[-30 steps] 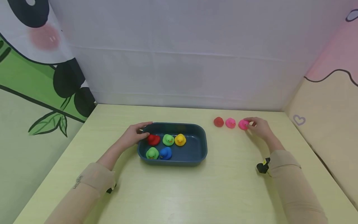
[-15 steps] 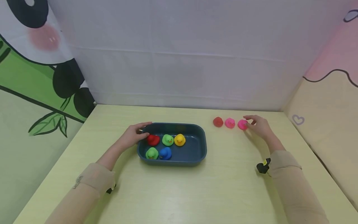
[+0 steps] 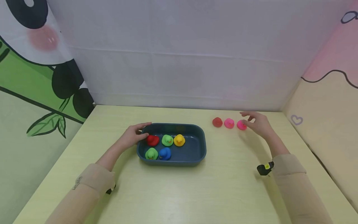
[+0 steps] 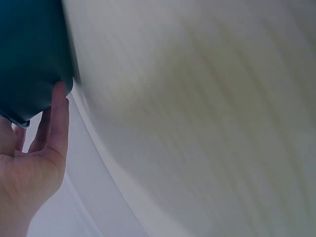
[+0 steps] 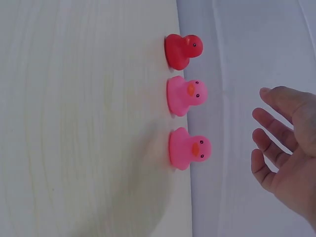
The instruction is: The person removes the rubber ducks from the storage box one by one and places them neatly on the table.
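The left hand (image 3: 131,135) grips the left end of the dark blue tray (image 3: 192,148), the thumb inside the rim and the fingers along the outer wall, so the wall is pinched between them; this looks like steadying. In the tray, the front green duck (image 3: 151,153) sits beside the red duck (image 3: 152,140) behind it, then come the blue duck (image 3: 165,153) at the front, the back green duck (image 3: 167,140) and the yellow duck (image 3: 179,140); the tray's right part is bare.

Well apart to the right, on the table (image 3: 179,193), a second red duck (image 3: 217,122), a middle pink duck (image 3: 229,123) and an end pink duck (image 3: 241,125) stand upright in a row. The right hand (image 3: 257,123) hovers by the end pink duck, fingers spread and holding nothing (the head view overlaps them; the right wrist view shows a gap).

The step in hand seems to be placing or picking up at that row; loose fingers fit either. The next move probably calls for a light pinch on one duck, leaving its neighbours unbumped.
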The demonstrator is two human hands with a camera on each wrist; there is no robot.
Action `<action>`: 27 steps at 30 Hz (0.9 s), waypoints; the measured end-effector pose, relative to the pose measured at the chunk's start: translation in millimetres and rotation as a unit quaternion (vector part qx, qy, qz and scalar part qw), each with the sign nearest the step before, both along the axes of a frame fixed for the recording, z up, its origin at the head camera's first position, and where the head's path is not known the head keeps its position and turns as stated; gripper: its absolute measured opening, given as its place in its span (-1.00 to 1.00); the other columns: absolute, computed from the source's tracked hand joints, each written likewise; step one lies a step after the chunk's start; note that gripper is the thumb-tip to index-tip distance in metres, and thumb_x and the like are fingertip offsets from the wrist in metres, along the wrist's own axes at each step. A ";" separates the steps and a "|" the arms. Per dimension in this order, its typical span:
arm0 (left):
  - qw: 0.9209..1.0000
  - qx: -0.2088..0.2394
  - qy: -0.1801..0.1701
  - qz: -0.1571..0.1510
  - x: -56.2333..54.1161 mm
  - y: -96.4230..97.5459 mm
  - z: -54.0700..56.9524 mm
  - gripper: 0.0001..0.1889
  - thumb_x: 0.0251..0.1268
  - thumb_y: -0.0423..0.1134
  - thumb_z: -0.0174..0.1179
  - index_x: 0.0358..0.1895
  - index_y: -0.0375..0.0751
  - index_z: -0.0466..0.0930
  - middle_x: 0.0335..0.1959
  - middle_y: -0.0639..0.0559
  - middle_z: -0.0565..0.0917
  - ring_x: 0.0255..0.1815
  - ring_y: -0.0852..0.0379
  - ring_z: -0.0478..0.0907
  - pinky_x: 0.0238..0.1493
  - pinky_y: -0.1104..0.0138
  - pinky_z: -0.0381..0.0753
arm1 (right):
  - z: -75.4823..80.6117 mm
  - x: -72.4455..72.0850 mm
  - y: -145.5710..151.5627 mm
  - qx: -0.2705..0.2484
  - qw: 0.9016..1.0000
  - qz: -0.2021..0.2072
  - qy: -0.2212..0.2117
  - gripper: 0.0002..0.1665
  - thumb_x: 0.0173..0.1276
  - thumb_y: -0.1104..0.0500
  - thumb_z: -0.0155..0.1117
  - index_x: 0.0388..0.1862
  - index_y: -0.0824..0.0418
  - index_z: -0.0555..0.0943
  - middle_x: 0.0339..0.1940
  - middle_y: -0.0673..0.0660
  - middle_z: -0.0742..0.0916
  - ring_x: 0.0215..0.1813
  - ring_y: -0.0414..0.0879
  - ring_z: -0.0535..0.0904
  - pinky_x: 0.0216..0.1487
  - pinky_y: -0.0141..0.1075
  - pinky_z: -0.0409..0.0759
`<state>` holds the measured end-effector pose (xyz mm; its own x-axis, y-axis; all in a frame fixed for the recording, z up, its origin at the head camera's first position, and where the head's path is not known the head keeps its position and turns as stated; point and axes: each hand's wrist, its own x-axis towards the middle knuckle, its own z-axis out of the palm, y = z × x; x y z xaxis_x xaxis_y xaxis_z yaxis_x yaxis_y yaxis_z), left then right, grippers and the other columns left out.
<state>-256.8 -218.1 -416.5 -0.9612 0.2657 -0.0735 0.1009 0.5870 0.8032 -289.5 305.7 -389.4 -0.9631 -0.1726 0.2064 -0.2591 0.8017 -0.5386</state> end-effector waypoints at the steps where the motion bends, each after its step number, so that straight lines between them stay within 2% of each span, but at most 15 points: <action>1: 1.000 0.000 -0.001 0.000 0.0 0.1 -0.1 -0.45 0.31 -0.23 0.16 0.37 0.02 0.32 0.28 -0.33 0.37 0.09 -0.24 0.49 -0.37 0.29 0.64 | 2.0 1.7 -2.2 -0.002 1.000 0.001 0.002 -0.57 0.28 0.16 0.29 0.14 0.19 0.53 0.03 0.21 0.64 -0.06 0.07 0.47 -0.27 -0.20 0.44; 6: 1.000 0.003 -0.002 0.001 -0.8 -0.3 -1.3 -0.45 0.31 -0.23 0.16 0.37 0.02 0.32 0.29 -0.32 0.36 0.11 -0.25 0.48 -0.36 0.29 0.64 | 10.7 9.3 -13.6 -0.007 1.000 0.008 0.005 -0.59 0.29 0.16 0.28 0.13 0.15 0.55 0.01 0.17 0.64 -0.05 0.05 0.47 -0.27 -0.21 0.48; 12: 1.000 0.005 -0.001 0.003 -2.8 0.1 -3.6 -0.46 0.32 -0.23 0.16 0.37 0.04 0.32 0.29 -0.30 0.36 0.10 -0.22 0.48 -0.39 0.31 0.61 | 21.3 18.8 -29.4 -0.012 0.999 0.031 0.036 -0.60 0.29 0.16 0.29 0.11 0.16 0.56 0.00 0.15 0.65 -0.07 0.02 0.46 -0.19 -0.23 0.52; 17: 1.000 0.001 0.000 0.005 -2.7 0.5 -3.5 -0.46 0.31 -0.23 0.16 0.37 0.03 0.32 0.28 -0.30 0.37 0.05 -0.20 0.50 -0.41 0.32 0.59 | 28.8 30.1 -44.3 -0.043 0.997 0.035 0.048 -0.60 0.26 0.18 0.32 0.09 0.15 0.57 -0.02 0.12 0.65 -0.09 -0.01 0.45 -0.23 -0.33 0.50; 20: 1.000 -0.001 0.002 0.005 -2.5 0.8 -3.0 -0.46 0.31 -0.23 0.17 0.36 0.03 0.33 0.26 -0.30 0.38 0.03 -0.19 0.50 -0.41 0.32 0.59 | 30.2 35.5 -53.1 -0.062 0.995 0.042 0.068 -0.62 0.25 0.19 0.33 0.06 0.15 0.58 -0.04 0.09 0.67 -0.11 -0.06 0.45 -0.24 -0.38 0.48; 27: 1.000 0.001 0.006 0.000 -2.4 0.6 -3.5 -0.45 0.31 -0.23 0.16 0.37 0.02 0.32 0.27 -0.32 0.37 0.07 -0.21 0.50 -0.38 0.31 0.62 | 29.6 44.8 -73.4 -0.104 0.985 0.068 0.117 -0.64 0.24 0.17 0.34 0.04 0.13 0.62 -0.09 0.04 0.69 -0.17 -0.10 0.47 -0.23 -0.34 0.47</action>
<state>-259.2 -217.6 -420.1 -0.9623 0.2651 -0.0604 0.1107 0.5848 0.8036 -244.7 232.3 -359.8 -0.8561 -0.2262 0.4646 -0.4925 0.6294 -0.6011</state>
